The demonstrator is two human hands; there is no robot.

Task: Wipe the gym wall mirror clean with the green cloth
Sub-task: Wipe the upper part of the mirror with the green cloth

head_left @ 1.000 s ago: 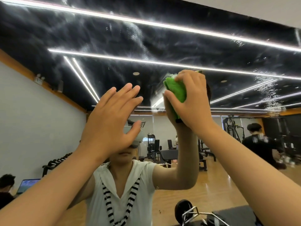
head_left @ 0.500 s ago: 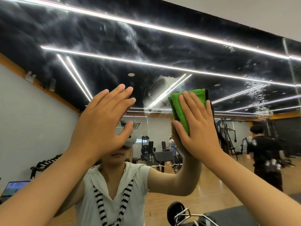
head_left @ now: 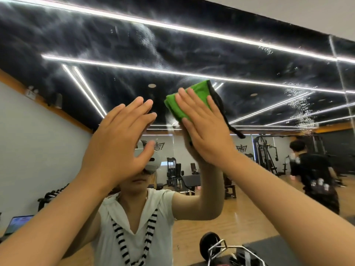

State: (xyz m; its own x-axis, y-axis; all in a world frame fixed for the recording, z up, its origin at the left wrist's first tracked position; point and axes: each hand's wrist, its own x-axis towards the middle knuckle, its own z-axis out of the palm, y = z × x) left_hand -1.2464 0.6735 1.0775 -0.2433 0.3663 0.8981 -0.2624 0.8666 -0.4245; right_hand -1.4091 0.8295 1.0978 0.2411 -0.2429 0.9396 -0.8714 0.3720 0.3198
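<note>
The wall mirror (head_left: 192, 50) fills the view, streaked with hazy smears and droplets in its upper part. My right hand (head_left: 207, 129) presses the folded green cloth (head_left: 182, 106) flat against the glass with straight fingers; the cloth's dark trim hangs off to the right. My left hand (head_left: 119, 146) is raised flat with straight fingers against or just in front of the mirror, to the left of the cloth, and holds nothing. My own reflection shows behind both hands.
Droplet patches (head_left: 299, 110) cling to the glass at right. A vertical mirror seam (head_left: 343, 93) runs at far right. A weight plate and bar (head_left: 213, 246) lie low in front. Reflected: gym machines, a person in black (head_left: 315, 177), a laptop (head_left: 19, 223).
My right hand has opened from a grip to flat fingers on the cloth, sliding it down, then up and right across the glass. The left hand stays flat.
</note>
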